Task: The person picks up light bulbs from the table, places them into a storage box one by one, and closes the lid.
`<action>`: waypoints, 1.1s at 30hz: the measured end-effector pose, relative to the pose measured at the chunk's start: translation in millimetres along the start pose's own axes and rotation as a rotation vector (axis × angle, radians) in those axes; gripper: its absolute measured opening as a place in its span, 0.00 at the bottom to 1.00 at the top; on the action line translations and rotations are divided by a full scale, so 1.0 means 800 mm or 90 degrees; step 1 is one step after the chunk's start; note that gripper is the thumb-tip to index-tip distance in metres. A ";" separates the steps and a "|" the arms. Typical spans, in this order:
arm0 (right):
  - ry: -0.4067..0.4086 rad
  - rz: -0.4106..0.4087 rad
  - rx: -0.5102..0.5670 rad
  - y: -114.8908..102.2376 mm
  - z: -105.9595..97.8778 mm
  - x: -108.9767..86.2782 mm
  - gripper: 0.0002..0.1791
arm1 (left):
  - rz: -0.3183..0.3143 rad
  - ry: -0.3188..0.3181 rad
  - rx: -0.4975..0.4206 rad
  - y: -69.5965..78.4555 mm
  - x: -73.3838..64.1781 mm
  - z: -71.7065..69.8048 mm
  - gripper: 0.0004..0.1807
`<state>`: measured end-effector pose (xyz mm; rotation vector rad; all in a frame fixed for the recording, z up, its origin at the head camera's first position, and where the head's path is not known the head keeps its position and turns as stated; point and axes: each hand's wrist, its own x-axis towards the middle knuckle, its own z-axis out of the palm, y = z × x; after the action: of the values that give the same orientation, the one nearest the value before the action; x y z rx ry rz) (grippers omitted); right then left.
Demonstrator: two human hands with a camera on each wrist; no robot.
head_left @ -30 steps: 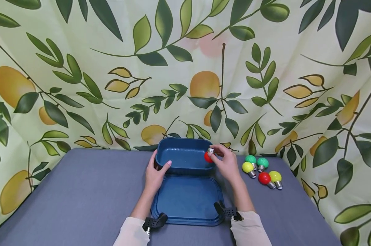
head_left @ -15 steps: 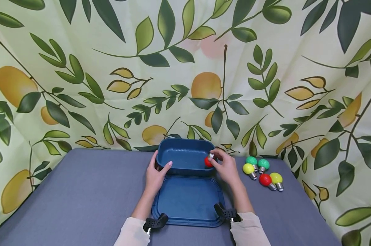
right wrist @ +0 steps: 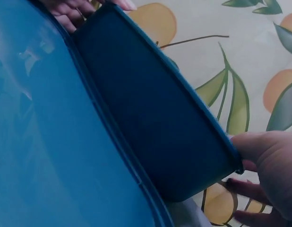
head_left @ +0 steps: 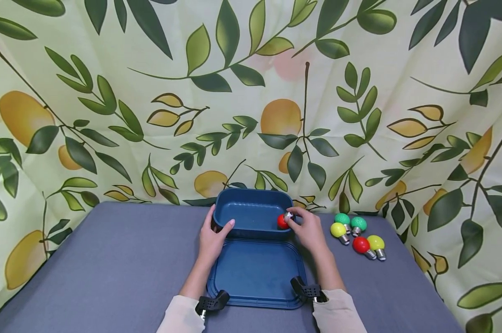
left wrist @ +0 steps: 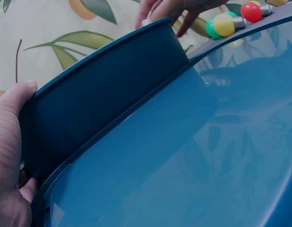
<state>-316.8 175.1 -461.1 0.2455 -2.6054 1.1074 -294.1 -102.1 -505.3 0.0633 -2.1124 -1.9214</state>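
A dark blue rectangular box (head_left: 251, 233) stands at the back of the table, its open top facing up. My left hand (head_left: 211, 238) holds its left end, thumb over the front rim and fingers along the side. Inside the box's right end is a red light bulb (head_left: 282, 222), globe down. My right hand (head_left: 310, 231) pinches the bulb by its silver screw base between thumb and fingers. In the right wrist view the box wall (right wrist: 150, 109) hides the bulb, and the right hand (right wrist: 273, 170) shows at the rim.
In front of the box lies a flat blue lid (head_left: 257, 275). To the right rest several loose bulbs: green bulbs (head_left: 342, 219), yellow bulbs (head_left: 338, 230) and a red one (head_left: 361, 244). A leaf-patterned cloth (head_left: 234, 101) hangs behind the grey table (head_left: 121, 259).
My right hand has lowered the red bulb deeper into the box's right end, and its base has tipped to the right. My left hand keeps its hold on the box.
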 end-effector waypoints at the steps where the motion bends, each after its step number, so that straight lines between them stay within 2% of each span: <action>1: -0.003 0.001 0.000 0.000 0.000 0.000 0.17 | -0.001 0.000 -0.003 0.000 0.000 0.000 0.46; 16: -0.047 0.057 -0.030 -0.015 0.003 0.000 0.13 | -0.005 0.001 0.003 0.003 -0.005 0.000 0.46; 22: -0.057 0.066 -0.014 -0.014 0.001 0.001 0.12 | -0.019 -0.002 -0.007 0.015 -0.006 0.002 0.46; 28: -0.061 0.071 -0.010 -0.014 0.000 0.002 0.12 | -0.004 0.000 -0.005 0.002 -0.002 0.002 0.46; 33: -0.064 0.071 -0.010 -0.015 0.001 0.003 0.12 | -0.003 0.001 -0.006 0.002 -0.001 0.001 0.46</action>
<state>-316.0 166.4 -452.9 0.1572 -2.7462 1.1377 -293.0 -101.1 -504.2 0.0676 -2.1044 -1.9325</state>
